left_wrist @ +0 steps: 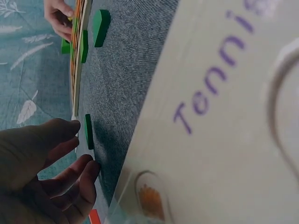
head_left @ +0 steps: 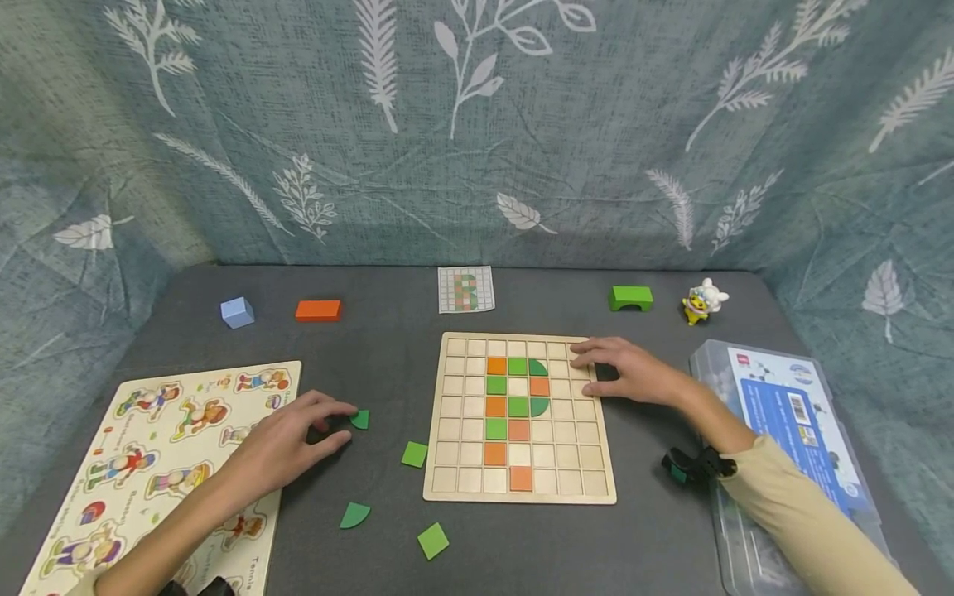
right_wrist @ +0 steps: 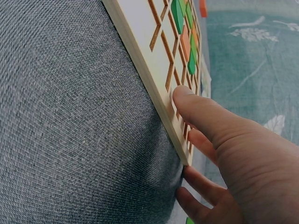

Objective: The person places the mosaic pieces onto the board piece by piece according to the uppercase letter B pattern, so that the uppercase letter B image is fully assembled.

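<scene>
The left hand (head_left: pixel 286 443) lies on the grey mat with its fingers loosely spread, holding nothing; its fingertips just reach a small green quarter-round tile (head_left: pixel 361 420), which sits at 3 o'clock from them, and the left wrist view shows that tile (left_wrist: pixel 88 131) edge-on just beyond the fingers, touching or nearly so. The right hand (head_left: pixel 626 370) rests flat with straight fingers on the far right corner of the wooden grid board (head_left: pixel 519 418), thumb along its edge; it grips nothing. The tile lies well to the left of the board, so the left hand is far nearer. The board holds orange and green tiles forming a letter P, its rounded part facing 3 o'clock; most cells are bare. At 6 o'clock from the left fingertips lie 3 more loose green pieces (head_left: pixel 415 454); a clear plastic box (head_left: pixel 782 430) sits at the right edge, contents unclear.
</scene>
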Demonstrator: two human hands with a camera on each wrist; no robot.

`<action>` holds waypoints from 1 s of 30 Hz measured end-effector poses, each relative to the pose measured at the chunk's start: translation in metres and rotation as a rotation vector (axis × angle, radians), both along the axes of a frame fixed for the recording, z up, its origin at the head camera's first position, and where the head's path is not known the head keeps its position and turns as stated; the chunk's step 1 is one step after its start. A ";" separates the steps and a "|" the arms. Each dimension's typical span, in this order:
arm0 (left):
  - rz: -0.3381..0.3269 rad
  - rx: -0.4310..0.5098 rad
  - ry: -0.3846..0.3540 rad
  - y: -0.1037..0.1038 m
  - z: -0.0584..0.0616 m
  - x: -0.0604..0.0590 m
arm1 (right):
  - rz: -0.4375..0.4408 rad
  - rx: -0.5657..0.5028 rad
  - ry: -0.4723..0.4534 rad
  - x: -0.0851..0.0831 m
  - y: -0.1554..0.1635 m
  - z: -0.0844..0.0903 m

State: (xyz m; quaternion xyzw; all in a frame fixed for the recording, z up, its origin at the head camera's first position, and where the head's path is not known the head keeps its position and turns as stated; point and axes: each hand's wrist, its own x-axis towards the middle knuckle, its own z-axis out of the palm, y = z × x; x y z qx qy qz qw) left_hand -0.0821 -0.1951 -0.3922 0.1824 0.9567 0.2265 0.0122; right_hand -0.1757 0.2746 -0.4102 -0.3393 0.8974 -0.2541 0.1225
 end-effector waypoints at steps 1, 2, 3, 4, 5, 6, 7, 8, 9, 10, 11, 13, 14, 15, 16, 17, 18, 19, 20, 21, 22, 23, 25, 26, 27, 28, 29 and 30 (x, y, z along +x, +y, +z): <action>-0.004 -0.001 -0.004 0.000 0.000 -0.001 | -0.001 0.000 0.001 0.000 0.000 0.000; -0.008 -0.003 -0.008 0.001 0.001 -0.002 | -0.002 -0.002 0.001 0.000 0.000 0.000; -0.010 -0.004 -0.016 0.001 0.001 -0.003 | -0.002 -0.002 0.000 0.000 0.000 0.000; -0.013 -0.005 -0.017 0.001 0.002 -0.004 | 0.001 -0.004 -0.001 0.000 0.001 0.000; -0.017 -0.005 -0.019 0.001 0.002 -0.005 | 0.003 -0.005 -0.003 0.000 0.000 0.000; -0.019 -0.007 -0.022 0.002 0.003 -0.006 | 0.007 -0.006 -0.002 0.000 0.000 0.000; -0.023 -0.011 -0.024 0.002 0.004 -0.008 | 0.010 -0.008 -0.003 0.000 0.000 0.000; -0.025 -0.014 -0.026 0.003 0.005 -0.009 | 0.012 -0.008 -0.003 0.000 0.000 0.000; -0.028 -0.016 -0.029 0.004 0.006 -0.010 | 0.013 -0.009 -0.005 0.000 0.000 0.000; -0.033 -0.022 -0.025 0.005 0.006 -0.012 | 0.013 -0.011 -0.006 0.000 0.000 0.000; -0.039 -0.030 -0.032 0.006 0.007 -0.013 | 0.012 -0.011 -0.008 0.000 0.000 0.000; -0.060 -0.048 -0.048 0.008 0.008 -0.016 | 0.008 -0.009 -0.013 -0.001 0.000 0.000; -0.072 -0.056 -0.057 0.010 0.009 -0.018 | 0.006 -0.008 -0.016 -0.001 0.000 0.000; -0.086 -0.065 -0.064 0.011 0.009 -0.020 | 0.004 -0.008 -0.018 -0.001 0.001 0.001; -0.100 -0.075 -0.073 0.012 0.009 -0.021 | 0.003 -0.006 -0.019 -0.001 0.001 0.001; -0.110 -0.080 -0.087 0.013 0.010 -0.022 | 0.005 -0.005 -0.019 -0.001 0.001 0.001; -0.121 -0.083 -0.096 0.013 0.010 -0.023 | 0.008 -0.006 -0.017 -0.001 0.000 0.000; -0.128 -0.089 -0.104 0.014 0.010 -0.024 | 0.010 -0.006 -0.015 -0.001 0.000 0.000; -0.133 -0.092 -0.108 0.014 0.010 -0.024 | 0.013 -0.008 -0.014 -0.001 0.000 0.000; -0.136 -0.093 -0.114 0.015 0.010 -0.025 | 0.016 -0.010 -0.012 -0.002 0.000 0.000; -0.135 -0.093 -0.120 0.015 0.011 -0.025 | 0.018 -0.012 -0.010 -0.002 0.000 0.000; -0.136 -0.095 -0.125 0.015 0.011 -0.025 | 0.020 -0.014 -0.008 -0.002 0.000 0.000; -0.139 -0.099 -0.131 0.016 0.011 -0.025 | 0.021 -0.018 -0.008 -0.001 0.000 0.001; -0.142 -0.100 -0.133 0.016 0.011 -0.026 | 0.021 -0.020 -0.008 -0.001 0.000 0.001; -0.146 -0.099 -0.135 0.016 0.011 -0.026 | 0.022 -0.022 -0.007 -0.001 0.000 0.001; -0.151 -0.099 -0.135 0.016 0.011 -0.026 | 0.022 -0.022 -0.005 -0.001 0.000 0.001; -0.160 -0.100 -0.133 0.016 0.011 -0.027 | 0.022 -0.021 -0.003 -0.001 0.000 0.001; -0.168 -0.098 -0.131 0.016 0.011 -0.027 | 0.023 -0.021 -0.001 -0.001 0.000 0.001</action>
